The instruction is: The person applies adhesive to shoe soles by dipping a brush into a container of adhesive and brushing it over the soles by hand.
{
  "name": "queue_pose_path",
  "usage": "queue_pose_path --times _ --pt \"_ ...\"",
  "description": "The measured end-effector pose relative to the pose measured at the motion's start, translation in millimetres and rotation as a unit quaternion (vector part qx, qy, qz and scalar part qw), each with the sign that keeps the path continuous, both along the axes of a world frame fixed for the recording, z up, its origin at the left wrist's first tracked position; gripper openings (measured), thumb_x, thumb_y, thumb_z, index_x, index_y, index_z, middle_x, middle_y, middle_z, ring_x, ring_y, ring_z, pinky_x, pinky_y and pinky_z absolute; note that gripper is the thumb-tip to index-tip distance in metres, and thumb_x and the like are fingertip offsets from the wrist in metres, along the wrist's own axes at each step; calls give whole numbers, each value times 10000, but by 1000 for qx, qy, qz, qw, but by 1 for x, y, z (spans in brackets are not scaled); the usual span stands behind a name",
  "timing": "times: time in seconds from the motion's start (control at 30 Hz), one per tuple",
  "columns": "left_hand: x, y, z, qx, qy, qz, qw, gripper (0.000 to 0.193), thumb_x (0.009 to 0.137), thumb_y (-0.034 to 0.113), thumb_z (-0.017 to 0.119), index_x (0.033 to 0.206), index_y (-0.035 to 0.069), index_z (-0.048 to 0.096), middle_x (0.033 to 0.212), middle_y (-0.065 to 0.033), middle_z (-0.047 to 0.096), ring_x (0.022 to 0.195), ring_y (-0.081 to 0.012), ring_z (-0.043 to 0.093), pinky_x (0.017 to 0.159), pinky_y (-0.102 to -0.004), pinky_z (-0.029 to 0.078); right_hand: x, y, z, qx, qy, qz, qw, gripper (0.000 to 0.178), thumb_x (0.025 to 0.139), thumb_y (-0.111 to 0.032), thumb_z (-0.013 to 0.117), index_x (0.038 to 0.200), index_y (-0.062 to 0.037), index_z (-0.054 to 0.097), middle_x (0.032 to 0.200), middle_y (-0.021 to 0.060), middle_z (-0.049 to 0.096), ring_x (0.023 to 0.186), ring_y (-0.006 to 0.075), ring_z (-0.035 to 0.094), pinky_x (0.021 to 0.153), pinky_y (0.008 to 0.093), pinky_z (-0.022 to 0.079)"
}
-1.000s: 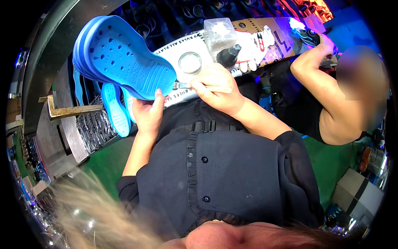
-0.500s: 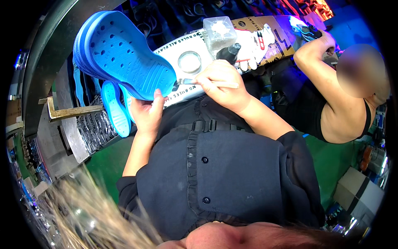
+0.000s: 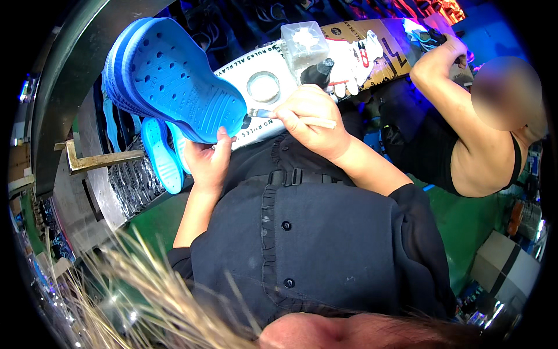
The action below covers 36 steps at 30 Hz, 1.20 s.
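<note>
My left hand (image 3: pixel 209 160) is closed on the heel end of a large blue shoe sole (image 3: pixel 174 75), its thumb on the edge. The sole has holes in its front part and appears stacked on one or more others. Between the fingers of my right hand (image 3: pixel 312 119) is a brush (image 3: pixel 317 122) with a pale handle. The dark brush tip is at the heel rim of the sole; whether it touches cannot be told. More blue soles (image 3: pixel 161 157) lie below, left of my left hand. A round clear dish (image 3: pixel 263 87) stands on the white board (image 3: pixel 238 68) beyond the brush.
Beyond my right hand stand a dark bottle (image 3: pixel 317 72) and a clear plastic box (image 3: pixel 304 43). White gloves (image 3: pixel 354 61) lie on cardboard (image 3: pixel 395 55). At the right, a co-worker's arm (image 3: pixel 433 81) reaches to the bench. A dark metal beam (image 3: pixel 55 99) and wooden frame (image 3: pixel 104 161) are at left.
Almost nothing differs. The brush and both hands stay at the heel of the sole, and the whole view has shifted slightly.
</note>
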State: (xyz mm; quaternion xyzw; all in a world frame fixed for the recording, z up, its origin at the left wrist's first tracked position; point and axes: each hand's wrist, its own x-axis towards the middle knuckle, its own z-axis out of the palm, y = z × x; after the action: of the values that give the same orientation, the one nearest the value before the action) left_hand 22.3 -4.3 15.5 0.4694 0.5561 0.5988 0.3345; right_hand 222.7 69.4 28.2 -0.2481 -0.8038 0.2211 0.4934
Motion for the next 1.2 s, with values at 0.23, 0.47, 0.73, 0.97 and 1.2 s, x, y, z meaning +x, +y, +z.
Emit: queue_pose_path --times 0.23,0.47,0.73,0.97,1.2 --pt "3 0 -1 16 -1 6 1000 211 781 -24 571 968 -47 477 831 -116 600 686 -147 602 650 -256 488 -2 -2 0 -3 1 13 1000 103 733 -157 637 674 -75 618 611 38 560 586 212 532 588 310 396" --pt "2 2 -9 47 -5 3 999 219 776 -27 579 974 -44 487 842 -100 599 726 -142 590 685 -261 475 -6 -6 0 11 -19 36 999 93 726 -139 637 656 -80 620 613 40 569 577 202 535 562 308 389" --pt "2 5 -13 79 13 24 997 247 779 -20 583 1005 -48 487 881 -107 596 737 -140 585 697 -257 475 -4 -2 0 9 21 26 999 118 750 -159 623 676 -69 635 616 49 579 579 201 538 570 294 392" --pt "5 6 -5 61 -15 10 998 267 789 -16 568 1027 -57 454 910 -128 586 736 -158 597 678 -270 500 1 -3 -1 -24 29 48 998 125 772 -137 588 688 -58 636 593 47 559 567 208 532 559 308 392" --pt "3 8 -3 44 -10 11 999 290 796 -8 558 1047 -59 422 921 -141 576 734 -165 601 645 -266 522 -8 -4 4 -30 5 23 999 135 778 -103 572 676 -41 634 637 58 594 583 216 541 570 308 406"
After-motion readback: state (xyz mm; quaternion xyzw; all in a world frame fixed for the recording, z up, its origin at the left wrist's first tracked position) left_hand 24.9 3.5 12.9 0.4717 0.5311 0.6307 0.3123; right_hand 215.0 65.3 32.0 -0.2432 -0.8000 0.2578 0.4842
